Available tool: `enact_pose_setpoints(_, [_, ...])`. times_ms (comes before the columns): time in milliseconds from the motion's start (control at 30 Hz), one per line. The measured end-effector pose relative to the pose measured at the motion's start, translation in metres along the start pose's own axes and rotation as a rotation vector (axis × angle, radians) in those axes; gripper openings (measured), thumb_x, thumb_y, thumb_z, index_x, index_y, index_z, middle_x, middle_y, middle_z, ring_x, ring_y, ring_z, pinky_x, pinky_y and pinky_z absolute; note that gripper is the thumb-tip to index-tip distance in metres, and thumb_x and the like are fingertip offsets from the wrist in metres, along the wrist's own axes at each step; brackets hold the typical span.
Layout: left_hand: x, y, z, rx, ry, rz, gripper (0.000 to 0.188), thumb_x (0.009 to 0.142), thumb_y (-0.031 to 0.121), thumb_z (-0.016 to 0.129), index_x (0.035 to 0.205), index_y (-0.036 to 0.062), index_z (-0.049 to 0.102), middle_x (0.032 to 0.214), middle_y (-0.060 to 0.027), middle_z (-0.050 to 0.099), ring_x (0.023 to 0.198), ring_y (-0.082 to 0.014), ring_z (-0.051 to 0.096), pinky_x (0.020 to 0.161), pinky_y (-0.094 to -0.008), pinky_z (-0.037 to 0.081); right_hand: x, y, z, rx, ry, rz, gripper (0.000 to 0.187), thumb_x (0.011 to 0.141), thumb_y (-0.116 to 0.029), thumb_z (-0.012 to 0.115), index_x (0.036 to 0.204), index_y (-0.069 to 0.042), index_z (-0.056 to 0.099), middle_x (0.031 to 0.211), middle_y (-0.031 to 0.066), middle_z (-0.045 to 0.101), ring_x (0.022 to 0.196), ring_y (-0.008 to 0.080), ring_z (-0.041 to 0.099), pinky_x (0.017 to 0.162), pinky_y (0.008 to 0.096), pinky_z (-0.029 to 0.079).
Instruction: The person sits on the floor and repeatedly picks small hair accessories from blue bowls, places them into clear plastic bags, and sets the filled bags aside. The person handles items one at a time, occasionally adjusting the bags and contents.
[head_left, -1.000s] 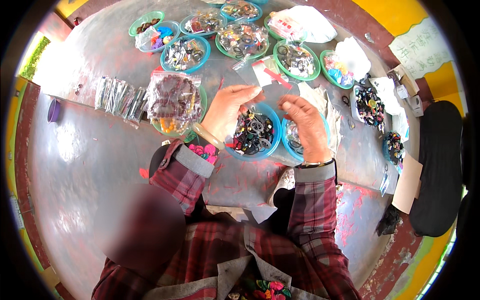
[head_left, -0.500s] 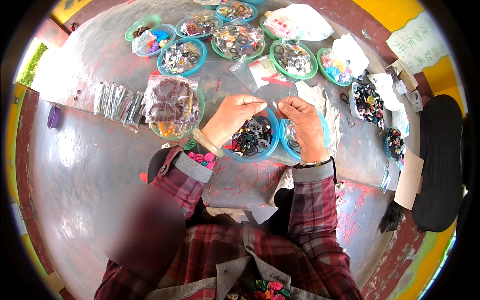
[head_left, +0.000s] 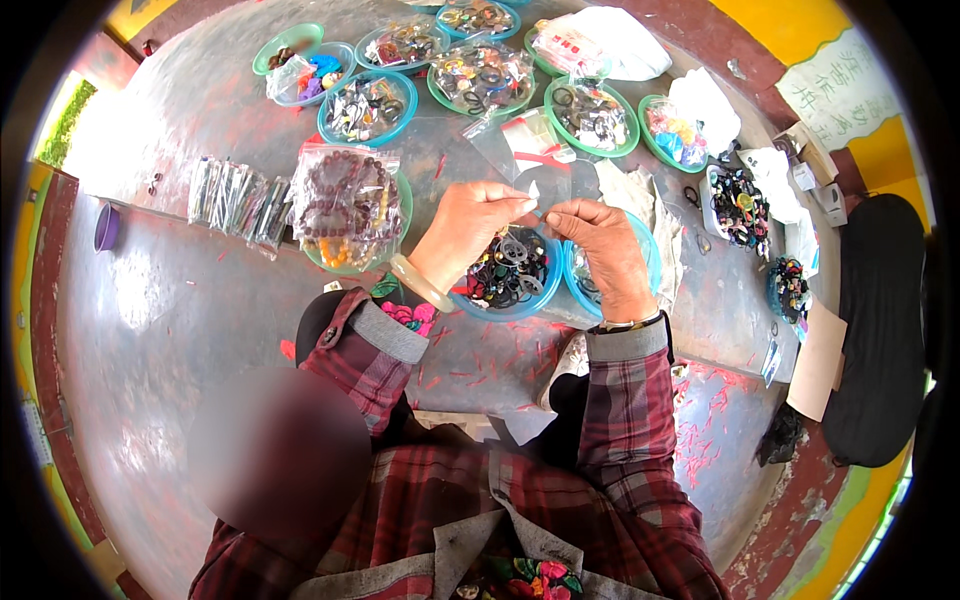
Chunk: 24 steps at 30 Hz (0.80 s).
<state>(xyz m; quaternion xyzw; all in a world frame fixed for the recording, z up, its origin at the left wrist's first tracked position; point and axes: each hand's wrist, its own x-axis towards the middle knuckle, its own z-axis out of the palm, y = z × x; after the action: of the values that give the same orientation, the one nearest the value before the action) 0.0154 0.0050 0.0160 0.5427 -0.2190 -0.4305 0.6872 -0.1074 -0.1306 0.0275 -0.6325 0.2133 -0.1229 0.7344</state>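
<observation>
My left hand [head_left: 465,232] and my right hand [head_left: 606,256] are raised close together, each in a pinch with thumb against fingers. Between and just beyond the fingertips shows a small clear plastic bag [head_left: 553,183] with a red strip; both pinches appear to be on its near edge. A small white bit [head_left: 533,188] stands at my left fingertips, too small to name. Below my hands are two blue bowls: the left bowl [head_left: 545,300] holds dark hair ties and small trinkets, while the right bowl [head_left: 655,262] is partly hidden by my right hand.
Bagged bead bracelets [head_left: 345,195] lie on a green bowl at left, beside a row of thin packets [head_left: 240,205]. Several bowls of accessories, including a green-rimmed bowl [head_left: 633,125], stand farther back. A white tray [head_left: 708,200] of dark accessories sits at right; cloth [head_left: 640,185] lies behind the right bowl.
My fingertips have shifted slightly, with the right pinch moving a little left toward the left one. The white bit now stands higher at my left fingertips.
</observation>
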Motion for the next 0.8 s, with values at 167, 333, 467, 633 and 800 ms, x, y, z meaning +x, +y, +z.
enact_pose_setpoints(167, [0.0009,-0.0015,-0.0003,0.050,0.003,0.010,0.019,0.082,0.010,0.061,0.092,-0.0056,0.063,0.081,-0.0098,0.065,0.075,-0.0137,0.060,0.072,-0.0251,0.046,0.0011,0.0041,-0.0021,0.021,-0.015,-0.001,0.011,0.079,-0.008,0.065,0.085,0.001,0.066,0.072,0.0030,0.063,0.065,0.0073,0.055,0.060,0.0202,0.042])
enact_pose_setpoints(333, [0.0013,-0.0013,-0.0029,0.092,-0.007,0.007,0.016,0.082,0.011,0.062,0.088,-0.0037,0.064,0.078,-0.0080,0.065,0.074,-0.0124,0.059,0.070,-0.0234,0.044,-0.0002,0.0003,0.0041,0.064,0.002,0.004,0.009,0.078,-0.007,0.065,0.083,0.000,0.066,0.071,0.0030,0.063,0.062,0.0071,0.054,0.057,0.0196,0.041])
enact_pose_setpoints(467, [0.0011,-0.0010,-0.0027,0.039,-0.041,0.017,0.015,0.081,0.011,0.062,0.088,-0.0019,0.064,0.079,-0.0060,0.064,0.073,-0.0103,0.057,0.070,-0.0222,0.043,-0.0015,-0.0013,0.0056,0.063,0.023,-0.021,0.006,0.077,-0.005,0.065,0.080,0.000,0.066,0.069,0.0025,0.062,0.060,0.0066,0.052,0.055,0.0193,0.041])
enact_pose_setpoints(633, [0.0000,-0.0013,-0.0025,0.005,-0.078,0.010,0.018,0.082,0.012,0.062,0.094,-0.0007,0.063,0.084,-0.0025,0.063,0.076,-0.0075,0.055,0.070,-0.0213,0.043,-0.0013,-0.0011,0.0041,0.046,0.049,-0.039,0.005,0.075,-0.003,0.067,0.074,0.000,0.064,0.067,0.0012,0.060,0.059,0.0051,0.051,0.055,0.0192,0.039])
enact_pose_setpoints(800, [-0.0004,-0.0025,-0.0045,-0.023,-0.097,0.015,0.019,0.082,0.012,0.062,0.096,-0.0006,0.062,0.086,-0.0014,0.062,0.078,-0.0068,0.054,0.071,-0.0206,0.042,-0.0005,-0.0008,0.0063,-0.047,0.058,-0.050,0.011,0.071,-0.003,0.070,0.067,-0.001,0.060,0.064,-0.0001,0.058,0.058,0.0047,0.048,0.053,0.0194,0.037])
